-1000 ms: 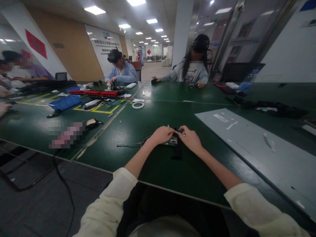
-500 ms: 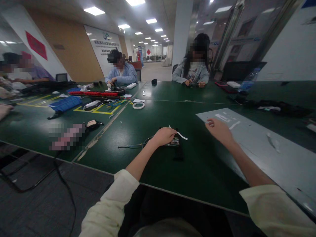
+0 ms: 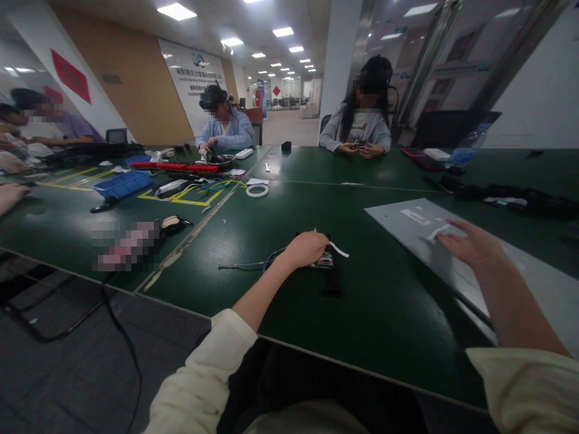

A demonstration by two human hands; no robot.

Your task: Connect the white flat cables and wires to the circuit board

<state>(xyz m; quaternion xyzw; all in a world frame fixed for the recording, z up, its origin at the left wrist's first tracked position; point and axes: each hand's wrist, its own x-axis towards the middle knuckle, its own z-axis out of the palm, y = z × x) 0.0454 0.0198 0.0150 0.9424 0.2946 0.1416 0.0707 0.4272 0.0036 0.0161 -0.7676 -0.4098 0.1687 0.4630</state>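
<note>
My left hand (image 3: 307, 248) is closed over a small circuit board (image 3: 324, 260) on the green table, its fingers pressed together at a white strip (image 3: 339, 249) that sticks out to the right. What the fingertips grip is partly hidden. A dark cable (image 3: 242, 266) runs left from the board, and a black part (image 3: 332, 283) lies just below it. On the right, my right hand (image 3: 470, 244) is over the grey panel (image 3: 398, 223), thumb and forefinger at a short white strip (image 3: 436, 232). The fingers look closed on that strip's end.
A white tape ring (image 3: 257, 190), a blue tray (image 3: 122, 184), a small wrench (image 3: 266, 167) and cables lie farther back. A pink blurred item (image 3: 129, 246) is at the left. Two people sit across the table; others are at far left.
My right hand has moved right across the grey panel, to the short white strip. My left hand stays at the board. The view has shifted slightly.
</note>
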